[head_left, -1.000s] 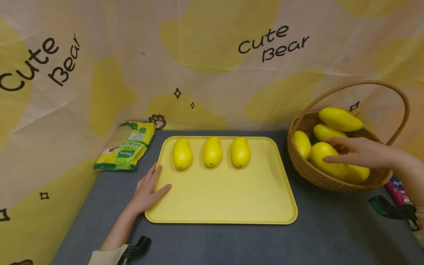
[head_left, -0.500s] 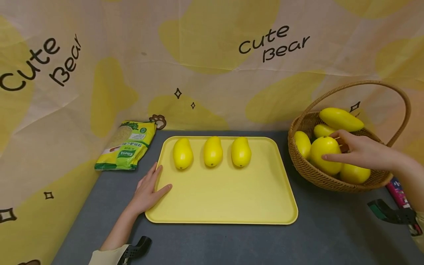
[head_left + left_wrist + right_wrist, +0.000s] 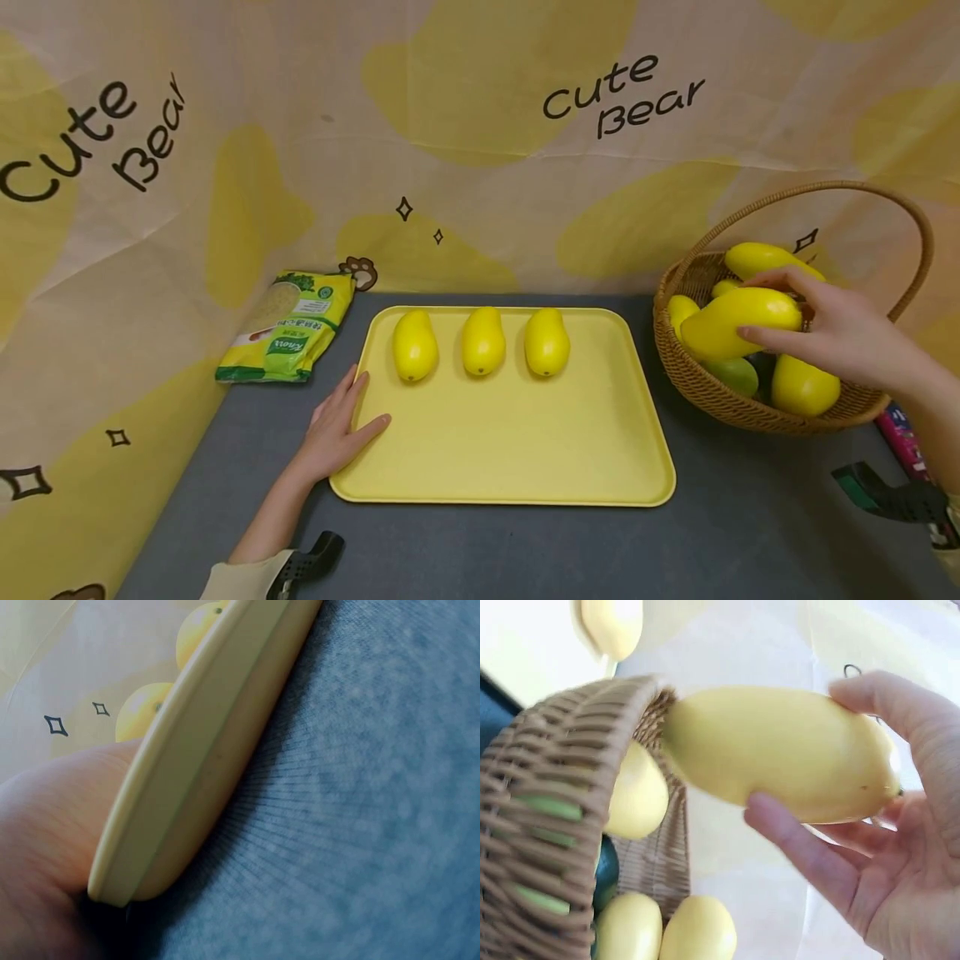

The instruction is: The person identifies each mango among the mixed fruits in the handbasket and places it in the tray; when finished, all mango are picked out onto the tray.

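Observation:
My right hand (image 3: 832, 333) pinches a yellow mango (image 3: 738, 321) between thumb and fingers, over the left part of a wicker basket (image 3: 697, 392). In the right wrist view the mango (image 3: 772, 750) lies lengthwise above the basket's rim. Several yellow mangoes and a smooth green fruit (image 3: 731, 377) are inside the basket. My left hand (image 3: 337, 437) rests on the left edge of a yellow tray (image 3: 495, 450), fingers spread and fairly straight. Along the tray's far side, 3 mangoes stand in a row: left (image 3: 415, 346), middle (image 3: 483, 342) and right (image 3: 547, 342).
A green and yellow Knorr packet (image 3: 288, 327) lies behind the left hand, against the printed cloth backdrop (image 3: 465, 100). The basket's tall handle (image 3: 825, 185) arches over it. A pink package (image 3: 900, 433) is partly hidden by the right forearm. Everything stands on a dark grey tabletop (image 3: 465, 550).
My right hand has lifted the mango from the pile and turned it sideways, uncovering the green fruit beneath. The left hand and the tray have stayed put.

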